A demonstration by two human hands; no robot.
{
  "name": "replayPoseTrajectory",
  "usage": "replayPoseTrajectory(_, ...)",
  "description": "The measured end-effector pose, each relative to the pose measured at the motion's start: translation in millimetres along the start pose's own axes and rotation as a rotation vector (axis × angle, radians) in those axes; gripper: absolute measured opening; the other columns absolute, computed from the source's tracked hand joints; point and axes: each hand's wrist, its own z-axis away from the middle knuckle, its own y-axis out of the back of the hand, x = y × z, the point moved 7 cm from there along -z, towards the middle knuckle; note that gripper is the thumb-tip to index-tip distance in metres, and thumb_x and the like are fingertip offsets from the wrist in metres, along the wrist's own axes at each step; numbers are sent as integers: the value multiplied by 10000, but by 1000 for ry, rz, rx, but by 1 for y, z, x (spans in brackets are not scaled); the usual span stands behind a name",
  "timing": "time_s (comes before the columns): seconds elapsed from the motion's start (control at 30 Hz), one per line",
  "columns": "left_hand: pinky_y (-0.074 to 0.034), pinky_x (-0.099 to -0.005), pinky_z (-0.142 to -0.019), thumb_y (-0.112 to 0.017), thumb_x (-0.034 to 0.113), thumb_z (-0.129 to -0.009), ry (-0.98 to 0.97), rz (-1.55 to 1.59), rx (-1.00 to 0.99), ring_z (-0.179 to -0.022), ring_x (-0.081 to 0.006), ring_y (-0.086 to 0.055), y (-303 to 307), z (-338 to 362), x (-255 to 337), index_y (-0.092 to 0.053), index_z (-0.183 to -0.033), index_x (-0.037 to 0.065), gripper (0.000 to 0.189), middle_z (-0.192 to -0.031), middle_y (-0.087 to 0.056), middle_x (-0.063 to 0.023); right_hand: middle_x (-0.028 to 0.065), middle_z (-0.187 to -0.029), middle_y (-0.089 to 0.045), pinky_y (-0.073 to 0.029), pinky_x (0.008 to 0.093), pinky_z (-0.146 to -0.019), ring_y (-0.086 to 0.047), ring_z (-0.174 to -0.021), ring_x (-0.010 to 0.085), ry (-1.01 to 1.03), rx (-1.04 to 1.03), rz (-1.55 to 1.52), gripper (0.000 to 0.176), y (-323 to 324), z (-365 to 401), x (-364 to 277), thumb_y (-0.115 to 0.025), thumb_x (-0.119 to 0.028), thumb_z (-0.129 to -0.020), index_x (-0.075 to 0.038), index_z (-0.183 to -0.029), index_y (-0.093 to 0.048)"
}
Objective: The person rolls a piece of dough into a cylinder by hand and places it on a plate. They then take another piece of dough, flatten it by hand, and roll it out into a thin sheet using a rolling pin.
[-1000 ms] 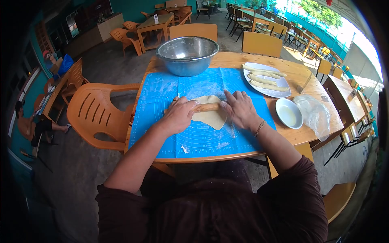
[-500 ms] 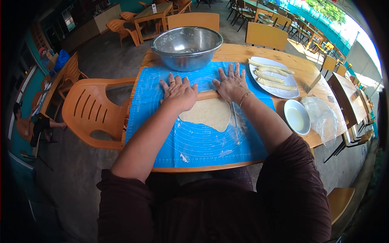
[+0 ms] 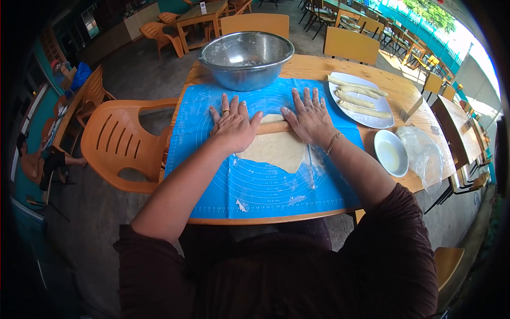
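Note:
Both palms lie flat on a wooden rolling pin (image 3: pixel 272 127), which crosses a thin sheet of dough (image 3: pixel 276 150). My left hand (image 3: pixel 234 125) has its fingers spread and pointing away from me, a ring on one finger. Likewise stretched out, the fingers of my right hand (image 3: pixel 311 119) rest over the pin's other end, and a bracelet circles that wrist. A strip of dough shows beyond the pin, while the larger part lies on my side. Beneath is a blue silicone mat (image 3: pixel 255 204) with printed circles and patches of flour.
A steel mixing bowl (image 3: pixel 247 80) stands behind the mat. To the right are a white plate (image 3: pixel 383 121) of several dough rolls, a small bowl (image 3: pixel 390 154) of pale liquid and a plastic bag (image 3: pixel 422 154). An orange chair (image 3: pixel 125 143) adjoins the wooden table (image 3: pixel 303 65) at left.
The rolling pin has come slightly toward me, uncovering a strip of dough on its far side. My hands have moved with it and are a little farther apart.

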Motion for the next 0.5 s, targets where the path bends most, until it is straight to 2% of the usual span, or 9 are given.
replayPoseTrajectory(0.07, 4, -605, -1159, -273, 504, -1001, 31, -3, -31, -1475, -381, 0, 1, -15, -2, -305, -1436, -66, 718, -1564, -181, -212, 272, -1564, -130, -79, 517, -1182, -46, -1463, 430, -30, -9, 82, 751, -3, -20, 1, -212, -575, -983, -50, -1521, -214)
replayPoseTrajectory(0.13, -80, -580, -1159, -364, 411, -985, 178, 22, -46, -1450, -389, -138, -2, -33, -13, -370, -1391, -59, 621, -1517, -274, -216, 278, -1561, -135, -86, 510, -1183, -49, -1462, 433, -64, -1, 72, 735, -6, -41, 3, -231, -553, -988, -33, -1508, -238)
replayPoseTrajectory(0.17, -80, -580, -1159, -364, 411, -985, 181, 17, -42, -1450, -389, -138, -3, -39, -17, -370, -1391, -59, 621, -1517, -274, -216, 285, -1557, -140, -94, 503, -1184, -53, -1462, 435, -100, 1, 64, 719, -6, -51, 6, -250, -531, -992, -17, -1495, -262)
replayPoseTrajectory(0.23, -219, -542, -1126, -480, 300, -922, 248, 77, 92, -1374, -382, -294, 7, -45, -24, -437, -1306, -50, 521, -1434, -383, -215, 290, -1552, -157, -109, 498, -1183, -68, -1459, 439, -106, 7, 55, 698, -4, -64, 7, -286, -502, -988, 6, -1466, -306)
replayPoseTrajectory(0.27, -219, -542, -1126, -480, 300, -922, 248, 73, 90, -1374, -382, -294, 6, -47, -25, -437, -1306, -50, 521, -1434, -383, -215, 295, -1546, -174, -125, 494, -1182, -84, -1457, 443, -117, 8, 50, 677, -4, -68, 8, -322, -473, -984, 28, -1438, -351)
replayPoseTrajectory(0.33, -293, -494, -1087, -522, 204, -864, 284, 97, 201, -1283, -363, -400, 14, -47, -28, -474, -1258, -49, 471, -1353, -468, -209, 296, -1532, -214, -147, 491, -1177, -114, -1451, 446, -125, 21, 54, 660, -3, -73, 9, -358, -449, -970, 48, -1402, -393)
replayPoseTrajectory(0.37, -293, -494, -1087, -522, 204, -864, 284, 96, 202, -1283, -363, -400, 15, -50, -28, -474, -1258, -49, 471, -1353, -468, -209, 298, -1518, -253, -170, 489, -1173, -144, -1445, 450, -132, 33, 63, 644, -2, -76, 9, -395, -426, -956, 68, -1367, -435)
replayPoseTrajectory(0.43, -256, -415, -1111, -547, 192, -871, 378, 150, 162, -1293, -326, -391, 14, -55, -35, -480, -1267, -31, 460, -1340, -489, -179, 298, -1500, -289, -191, 485, -1166, -174, -1437, 449, -141, 48, 50, 634, 0, -83, 9, -421, -414, -942, 75, -1343, -461)
replayPoseTrajectory(0.5, -252, -414, -1115, -546, 177, -872, 414, 169, 202, -1289, -327, -395, 14, -60, -39, -485, -1261, -32, 446, -1337, -494, -179, 297, -1482, -325, -211, 482, -1159, -204, -1429, 448, -150, 67, 38, 624, 0, -89, 9, -446, -403, -927, 81, -1319, -487)
